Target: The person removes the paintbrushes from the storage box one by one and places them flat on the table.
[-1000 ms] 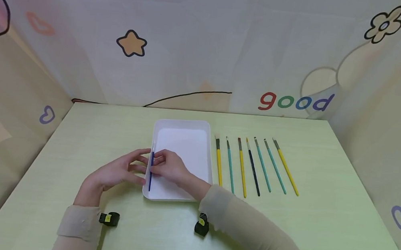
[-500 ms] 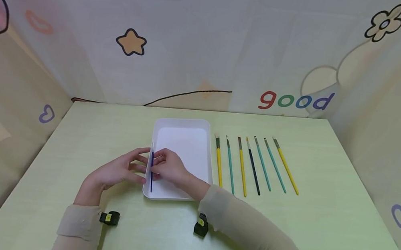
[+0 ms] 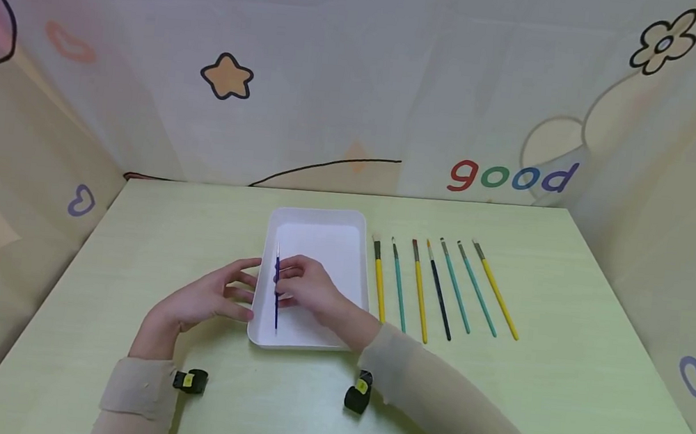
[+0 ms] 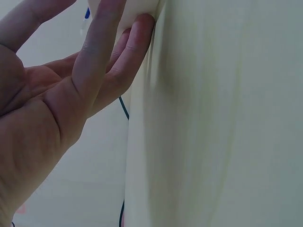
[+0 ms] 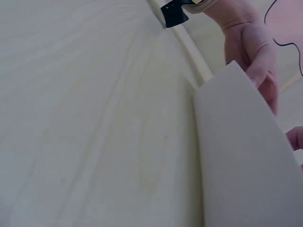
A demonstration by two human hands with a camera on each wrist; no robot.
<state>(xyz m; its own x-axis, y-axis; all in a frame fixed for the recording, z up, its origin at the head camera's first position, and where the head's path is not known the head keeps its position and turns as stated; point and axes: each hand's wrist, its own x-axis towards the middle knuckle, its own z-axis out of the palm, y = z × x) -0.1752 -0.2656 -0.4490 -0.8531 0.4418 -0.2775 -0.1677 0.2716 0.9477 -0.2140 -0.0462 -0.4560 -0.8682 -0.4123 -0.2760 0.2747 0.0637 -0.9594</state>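
My right hand point(image 3: 312, 289) pinches a thin blue paintbrush point(image 3: 276, 313) by its handle. The brush is held over the left part of a white rectangular tray point(image 3: 324, 236), with its bristles pointing away from me. Spread fingers of my left hand point(image 3: 205, 295) rest at the tray's left side. In the left wrist view, fingertips point(image 4: 143, 23) of that hand are right at the tray's wall, and the blue end of a brush peeks in at the top. From the right wrist, the tray's outer wall point(image 5: 241, 151) hides part of the view; the left hand point(image 5: 255, 52) shows beyond it.
Right of the tray, several paintbrushes lie in a row, among them a thick yellow one point(image 3: 381, 290), a dark one point(image 3: 441, 299) and a teal one point(image 3: 477, 289). They rest on a pale green table point(image 3: 556, 405). A printed cloth point(image 3: 337, 69) stands behind it.
My right hand has moved slightly rightward with the blue paintbrush, away from the tray's left rim and over its inside. The left hand has stayed in place.
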